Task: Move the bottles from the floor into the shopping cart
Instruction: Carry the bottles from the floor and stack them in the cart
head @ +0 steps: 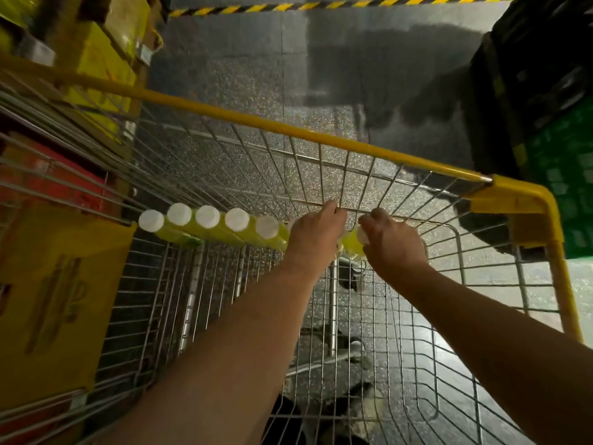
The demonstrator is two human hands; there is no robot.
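Fingers of my right hand (393,248) curl round a yellow bottle (351,245) — last in the white-capped row (208,224) against the shopping cart (321,133) front wall; my left hand (316,234) is just beside it — its grip I cannot tell.

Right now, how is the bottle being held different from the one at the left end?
The left-end bottle sits untouched with its white cap fully showing. The right-end bottle is held in the right grip, cap partly hidden. Both are yellow, white-capped, inside the cart.
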